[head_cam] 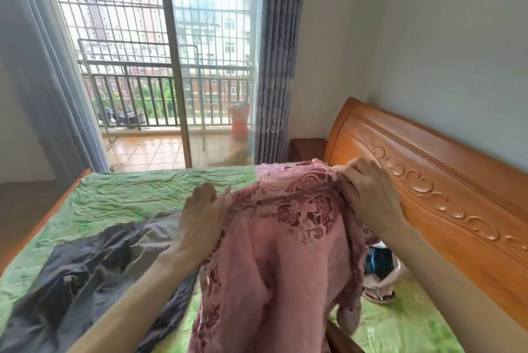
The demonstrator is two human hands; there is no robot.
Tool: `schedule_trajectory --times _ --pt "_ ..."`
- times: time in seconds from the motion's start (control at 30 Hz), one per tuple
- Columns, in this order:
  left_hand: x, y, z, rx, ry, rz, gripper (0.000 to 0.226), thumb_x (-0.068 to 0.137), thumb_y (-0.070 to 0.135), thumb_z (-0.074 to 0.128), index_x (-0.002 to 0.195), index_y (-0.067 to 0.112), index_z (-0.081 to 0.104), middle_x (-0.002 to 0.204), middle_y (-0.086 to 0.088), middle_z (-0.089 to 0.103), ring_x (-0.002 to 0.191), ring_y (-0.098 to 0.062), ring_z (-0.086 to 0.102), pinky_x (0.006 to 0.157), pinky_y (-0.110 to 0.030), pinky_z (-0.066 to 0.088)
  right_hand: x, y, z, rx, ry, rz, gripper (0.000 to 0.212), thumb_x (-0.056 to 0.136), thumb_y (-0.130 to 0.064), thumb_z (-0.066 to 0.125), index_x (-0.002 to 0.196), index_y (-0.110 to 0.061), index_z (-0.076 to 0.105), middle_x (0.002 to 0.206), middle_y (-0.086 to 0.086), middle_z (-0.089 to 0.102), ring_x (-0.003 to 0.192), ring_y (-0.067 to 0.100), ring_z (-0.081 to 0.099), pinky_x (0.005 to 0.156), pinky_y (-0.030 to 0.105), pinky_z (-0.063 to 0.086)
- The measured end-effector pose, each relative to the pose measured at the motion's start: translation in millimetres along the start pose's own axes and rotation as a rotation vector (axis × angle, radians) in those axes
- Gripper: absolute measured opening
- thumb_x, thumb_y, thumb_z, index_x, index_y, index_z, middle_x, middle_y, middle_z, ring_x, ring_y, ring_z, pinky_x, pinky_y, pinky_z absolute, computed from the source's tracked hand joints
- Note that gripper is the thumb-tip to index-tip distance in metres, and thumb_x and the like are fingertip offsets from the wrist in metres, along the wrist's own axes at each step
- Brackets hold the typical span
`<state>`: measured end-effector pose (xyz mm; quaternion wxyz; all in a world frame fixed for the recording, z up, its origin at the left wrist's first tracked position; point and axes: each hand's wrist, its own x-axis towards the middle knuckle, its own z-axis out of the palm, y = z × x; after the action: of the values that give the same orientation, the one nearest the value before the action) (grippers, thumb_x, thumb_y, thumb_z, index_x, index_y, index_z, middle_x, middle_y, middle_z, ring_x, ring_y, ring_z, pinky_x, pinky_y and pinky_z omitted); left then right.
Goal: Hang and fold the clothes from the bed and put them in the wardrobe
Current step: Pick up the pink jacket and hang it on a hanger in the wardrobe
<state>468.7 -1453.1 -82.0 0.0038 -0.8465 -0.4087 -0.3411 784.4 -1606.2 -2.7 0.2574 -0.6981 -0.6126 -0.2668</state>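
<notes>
A pink garment with dark rose lace hangs lifted above the bed, which has a green cover. My left hand holds its left edge, thumb over the cloth. Up near the headboard, my right hand pinches the garment's top right edge. A dark grey garment lies crumpled on the bed to the left. More clothes, blue and beige, sit on the bed by the headboard, partly hidden behind the pink garment.
A carved wooden headboard runs along the right. A bedside table stands beyond it. A glass balcony door with grey curtains faces me. Bare floor lies to the left of the bed.
</notes>
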Motion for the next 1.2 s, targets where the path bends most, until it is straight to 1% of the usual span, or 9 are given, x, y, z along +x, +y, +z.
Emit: schedule_trajectory --times 0.07,0.17,0.27,0.4,0.47,0.6,0.73,0.93,1.2 --pt "-5.1 7.8 1.5 -0.07 -0.039 -0.022 0.045 0.104 0.012 0.06 0.148 0.019 0.053 0.105 -0.005 0.062 0.087 -0.029 0.063 0.069 -0.045 0.057 -1.3 -7.7 3.8 0.123 -0.014 0.088 0.025 0.103 -0.019 0.062 0.124 -0.009 0.072 0.108 0.004 0.068 0.098 0.028 0.063 0.083 0.038 0.05" --pt "-15.5 10.4 1.2 -0.206 0.036 -0.033 0.016 0.108 0.03 0.049 0.121 0.026 0.059 0.094 -0.004 0.07 0.077 -0.031 0.068 0.064 -0.047 0.056 -4.1 -16.1 8.9 0.195 -0.031 0.128 0.031 0.107 -0.023 0.055 0.13 -0.006 0.068 0.123 0.009 0.072 0.111 0.027 0.067 0.094 0.044 0.056" --pt "-18.6 20.8 1.0 -0.423 0.122 -0.118 0.04 0.104 0.05 0.035 0.108 0.02 0.061 0.083 0.0 0.067 0.071 -0.029 0.065 0.06 -0.041 0.051 -4.5 -25.7 16.1 0.298 0.01 0.202 0.033 0.111 -0.023 0.046 0.135 -0.008 0.062 0.129 0.009 0.069 0.115 0.025 0.065 0.099 0.044 0.054" --pt "-8.8 43.9 6.0 -0.63 0.171 -0.212 0.022 0.103 0.04 0.035 0.1 0.023 0.049 0.078 0.01 0.061 0.068 -0.006 0.06 0.057 -0.028 0.042 -4.3 -45.4 34.3 0.467 0.121 0.402 0.023 0.111 -0.017 0.034 0.123 -0.01 0.053 0.116 0.005 0.059 0.104 0.02 0.057 0.089 0.032 0.048" --pt "-4.3 47.0 1.6 -0.544 0.192 -0.144 0.016 0.103 0.042 0.038 0.104 0.03 0.048 0.068 0.01 0.059 0.056 -0.003 0.056 0.051 -0.025 0.036 -4.1 -43.5 41.6 0.473 0.156 0.451 0.017 0.109 -0.014 0.031 0.111 -0.012 0.048 0.099 0.004 0.055 0.085 0.023 0.056 0.069 0.028 0.045" --pt "9.9 33.8 -19.2 -0.328 0.078 0.17 0.058 0.085 0.066 0.074 0.124 0.03 0.052 0.097 0.019 0.061 0.061 0.004 0.056 0.053 -0.01 0.046 4.1 -9.9 37.2 0.257 0.145 0.178 0.024 0.103 -0.023 0.032 0.103 -0.01 0.053 0.084 -0.002 0.057 0.056 0.009 0.046 0.051 0.015 0.026" --pt "23.9 22.5 -25.6 -0.144 0.1 0.462 0.034 0.086 0.05 0.077 0.093 0.018 0.072 0.095 0.003 0.059 0.058 -0.001 0.043 0.055 -0.005 0.038 17.9 20.3 23.0 0.136 0.036 -0.176 0.035 0.105 -0.048 0.039 0.095 -0.017 0.051 0.072 -0.005 0.058 0.048 0.015 0.05 0.051 0.005 0.02" --pt "28.8 7.8 -34.3 0.097 -0.05 0.643 0.052 0.093 0.068 0.059 0.074 0.02 0.053 0.071 0.01 0.049 0.049 -0.01 0.043 0.044 -0.026 0.035 14.6 31.2 22.4 -0.009 -0.032 -0.723 0.055 0.089 -0.074 0.062 0.09 -0.02 0.052 0.08 -0.007 0.059 0.057 0.012 0.054 0.044 0.026 0.047" --pt "27.6 3.6 -47.4 0.106 -0.144 0.604 0.035 0.098 0.04 0.07 0.077 0.012 0.064 0.097 0.002 0.06 0.088 -0.018 0.056 0.076 -0.037 0.052 3.6 4.7 20.1 -0.11 0.087 -0.752 0.052 0.104 -0.051 0.048 0.069 -0.014 0.057 0.057 -0.002 0.052 0.045 0.017 0.051 0.037 0.032 0.044"
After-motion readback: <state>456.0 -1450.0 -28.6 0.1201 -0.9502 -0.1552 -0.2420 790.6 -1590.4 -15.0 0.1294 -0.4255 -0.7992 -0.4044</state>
